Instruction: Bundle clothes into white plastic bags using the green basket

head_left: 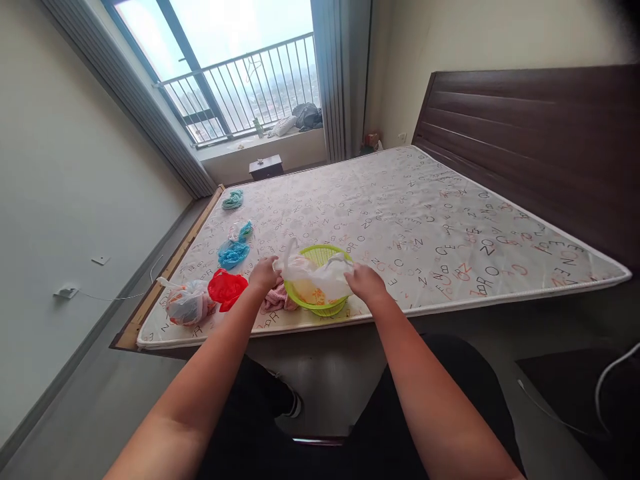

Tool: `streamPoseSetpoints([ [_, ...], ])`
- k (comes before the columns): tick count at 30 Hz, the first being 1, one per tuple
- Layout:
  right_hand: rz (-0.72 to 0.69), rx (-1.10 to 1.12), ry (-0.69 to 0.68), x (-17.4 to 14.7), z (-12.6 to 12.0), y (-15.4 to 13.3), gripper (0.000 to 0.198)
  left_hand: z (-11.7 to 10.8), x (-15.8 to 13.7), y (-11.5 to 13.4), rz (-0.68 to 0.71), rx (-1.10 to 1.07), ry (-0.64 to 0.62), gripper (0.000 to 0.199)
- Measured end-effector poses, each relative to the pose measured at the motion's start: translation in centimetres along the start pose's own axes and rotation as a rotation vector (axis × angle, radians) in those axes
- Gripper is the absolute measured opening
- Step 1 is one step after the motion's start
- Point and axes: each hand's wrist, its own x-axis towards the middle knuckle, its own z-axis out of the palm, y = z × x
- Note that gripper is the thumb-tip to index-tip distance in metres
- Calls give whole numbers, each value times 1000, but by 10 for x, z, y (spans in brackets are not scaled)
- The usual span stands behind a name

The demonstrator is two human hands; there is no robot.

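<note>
Centrally, left hand [264, 273] and right hand [367, 283], apart, both grip a white plastic bag [330, 279] over a green basket [326, 309] by the mattress [400, 230]'s near edge; room spreads rightward, red bag [227, 289] leftward.

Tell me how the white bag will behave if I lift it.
The white bag is probably floppy, as it sags in creases between your left hand and right hand. It is likely light for its size, since the film looks thin and translucent. It may brush the basket, being right over its opening.
</note>
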Motion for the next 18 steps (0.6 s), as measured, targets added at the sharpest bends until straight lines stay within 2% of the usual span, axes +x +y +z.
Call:
streamPoseSetpoints([
  [3, -16, 74, 152, -1, -8, 2, 51, -10, -12, 12, 249, -6, 57, 40],
  [5, -74, 134, 359, -5, -13, -6, 54, -9, -31, 30, 419, -49, 134, 39],
  [6, -122, 155, 471, -8, -15, -11, 52, -7, -42, 41, 469, -74, 129, 35],
  [8, -240, 180, 659, -15, -16, -22, 42, 1, -65, 60, 521, -135, -12, 25],
  [10, -349, 182, 728, -20, -15, -33, 31, 10, -81, 76, 575, -198, -191, 22],
  [12, -420, 171, 636, -23, -11, -40, 27, 19, -87, 84, 642, -219, -327, 23],
  [14, -434, 132, 427, -22, -6, -43, 29, 27, -84, 86, 635, -203, -378, 24],
  [16, -408, 63, 195, -19, -2, -40, 29, 34, -77, 82, 520, -151, -349, 26],
  [18, -381, -7, 21, -16, 2, -34, 27, 38, -70, 73, 380, -69, -304, 35],
])
